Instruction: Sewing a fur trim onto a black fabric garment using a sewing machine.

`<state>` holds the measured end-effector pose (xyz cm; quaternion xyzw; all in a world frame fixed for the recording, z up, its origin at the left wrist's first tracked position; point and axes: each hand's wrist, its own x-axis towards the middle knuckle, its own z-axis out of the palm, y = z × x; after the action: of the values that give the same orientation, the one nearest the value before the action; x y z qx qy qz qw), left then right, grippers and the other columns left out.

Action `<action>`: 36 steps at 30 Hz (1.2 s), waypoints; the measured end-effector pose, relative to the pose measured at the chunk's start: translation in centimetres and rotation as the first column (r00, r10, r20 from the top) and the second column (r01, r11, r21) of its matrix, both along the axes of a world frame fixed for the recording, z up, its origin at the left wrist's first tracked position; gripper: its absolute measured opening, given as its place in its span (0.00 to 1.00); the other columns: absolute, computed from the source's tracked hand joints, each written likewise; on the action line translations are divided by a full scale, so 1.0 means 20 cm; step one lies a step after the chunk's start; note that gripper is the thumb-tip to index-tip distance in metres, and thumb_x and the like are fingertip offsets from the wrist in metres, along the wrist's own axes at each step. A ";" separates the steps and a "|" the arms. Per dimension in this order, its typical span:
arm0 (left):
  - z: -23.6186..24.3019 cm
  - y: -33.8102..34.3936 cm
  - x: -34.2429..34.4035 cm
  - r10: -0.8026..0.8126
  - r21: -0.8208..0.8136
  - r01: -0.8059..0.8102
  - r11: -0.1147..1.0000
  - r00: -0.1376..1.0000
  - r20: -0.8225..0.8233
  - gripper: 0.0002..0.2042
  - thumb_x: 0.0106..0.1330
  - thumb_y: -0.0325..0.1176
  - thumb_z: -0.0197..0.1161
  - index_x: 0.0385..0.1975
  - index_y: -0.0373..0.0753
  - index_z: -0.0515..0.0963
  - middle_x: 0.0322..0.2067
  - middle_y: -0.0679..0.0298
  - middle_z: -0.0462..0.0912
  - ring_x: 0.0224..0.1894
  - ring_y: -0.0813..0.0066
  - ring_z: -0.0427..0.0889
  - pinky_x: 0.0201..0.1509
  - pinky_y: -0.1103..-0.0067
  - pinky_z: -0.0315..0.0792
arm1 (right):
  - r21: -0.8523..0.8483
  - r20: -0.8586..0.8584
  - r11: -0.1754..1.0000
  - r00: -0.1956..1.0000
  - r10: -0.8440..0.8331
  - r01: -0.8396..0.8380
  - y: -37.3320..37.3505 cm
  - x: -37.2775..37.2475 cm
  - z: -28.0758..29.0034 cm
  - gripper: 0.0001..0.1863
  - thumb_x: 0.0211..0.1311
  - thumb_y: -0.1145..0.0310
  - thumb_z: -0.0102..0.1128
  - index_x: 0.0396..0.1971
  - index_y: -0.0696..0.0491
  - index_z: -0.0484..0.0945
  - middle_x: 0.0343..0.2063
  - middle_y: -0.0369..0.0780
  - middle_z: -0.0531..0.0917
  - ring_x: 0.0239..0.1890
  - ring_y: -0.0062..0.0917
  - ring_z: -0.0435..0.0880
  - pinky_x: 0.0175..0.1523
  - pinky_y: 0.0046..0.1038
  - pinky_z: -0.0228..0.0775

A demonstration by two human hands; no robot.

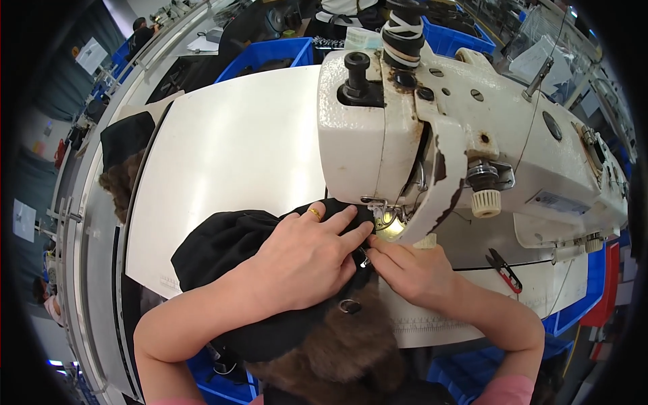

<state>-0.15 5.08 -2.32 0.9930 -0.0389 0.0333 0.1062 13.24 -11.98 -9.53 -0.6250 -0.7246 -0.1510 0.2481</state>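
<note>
A white sewing machine (385, 145) with chipped paint has its lit needle area over black fabric (226, 250) with brown fur (344, 341) and a metal ring (349, 305) below. My left hand (310, 250) lies on the fabric with fingers spread, a gold ring on one, its fingertips just left of the presser foot. My right hand (412, 273) pinches the fabric edge at a metal zipper piece (364, 260), close beside the presser foot; its thumb is largely hidden. Red-handled snips (505, 270) lie right of my right hand on the white table (223, 135).
Another black-and-fur piece (125, 145) lies at the table's left edge by a metal rail. Blue bins (266, 50) stand behind and below the table, and a red bin (601, 290) is at the right. Other people (142, 37) are farther back and at the left.
</note>
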 end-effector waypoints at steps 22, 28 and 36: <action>0.06 0.03 0.11 0.097 -0.097 -0.117 0.988 0.977 -0.191 0.14 0.56 0.33 0.59 0.40 0.35 0.83 0.36 0.56 0.83 0.41 0.55 0.82 0.43 0.65 0.78 | -0.086 -0.086 0.994 0.993 -0.075 0.068 -0.01 0.03 -0.07 0.20 0.44 0.73 0.61 0.43 0.55 0.81 0.29 0.37 0.80 0.26 0.28 0.78 0.25 0.28 0.72; 0.01 0.08 0.10 0.011 -0.129 -0.006 0.992 0.999 0.040 0.08 0.61 0.33 0.62 0.38 0.41 0.79 0.29 0.53 0.82 0.32 0.50 0.82 0.36 0.63 0.75 | -0.075 -0.159 0.996 0.985 -0.065 0.053 0.02 0.06 -0.06 0.18 0.45 0.69 0.62 0.41 0.49 0.83 0.22 0.36 0.74 0.29 0.29 0.77 0.24 0.29 0.69; 0.14 0.03 0.03 0.005 -0.101 -0.008 0.995 1.000 -0.026 0.13 0.63 0.38 0.66 0.39 0.34 0.79 0.38 0.53 0.78 0.43 0.51 0.78 0.45 0.63 0.71 | -0.120 0.003 0.980 0.987 -0.160 0.159 0.04 0.06 -0.06 0.05 0.44 0.69 0.61 0.23 0.52 0.78 0.25 0.35 0.76 0.30 0.26 0.80 0.24 0.27 0.73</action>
<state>0.38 5.68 0.49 0.9869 -0.0325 0.0227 0.1565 14.45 -11.19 -10.68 -0.6954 -0.6790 -0.1246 0.1995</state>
